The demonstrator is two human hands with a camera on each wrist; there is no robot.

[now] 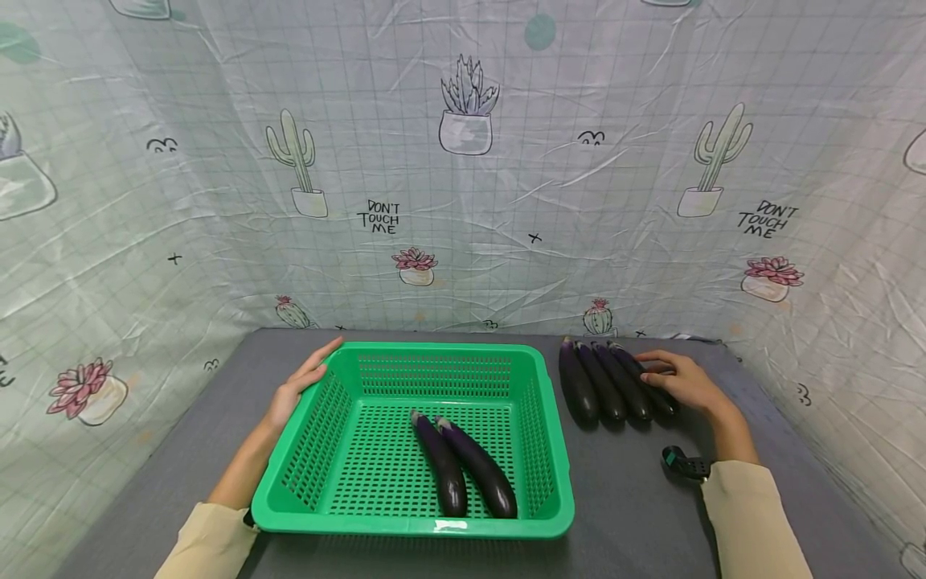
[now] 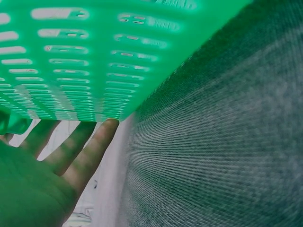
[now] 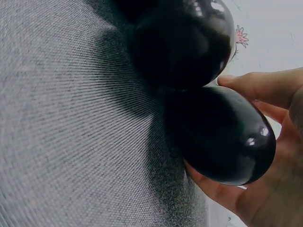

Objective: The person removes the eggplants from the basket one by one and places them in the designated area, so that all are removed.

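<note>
A green slotted plastic basket (image 1: 340, 521) sits on the grey table, with two dark purple eggplants (image 1: 481, 470) lying inside, toward its right half. My left hand (image 1: 289, 394) rests along the basket's left side; in the left wrist view its fingers (image 2: 92, 153) reach out straight against the outer wall. To the right of the basket, several eggplants (image 1: 579, 386) lie side by side on the cloth. My right hand (image 1: 687, 382) grips the rightmost eggplant (image 3: 227, 137), thumb and fingers on opposite sides of it. That eggplant touches its neighbour (image 3: 184, 42).
A grey cloth (image 1: 615, 515) covers the table. Behind it and at both sides hangs a printed curtain (image 1: 506, 209) with cactus drawings. A dark strap with a small device (image 1: 683, 464) is on the right wrist, near the beige sleeve (image 1: 752, 515).
</note>
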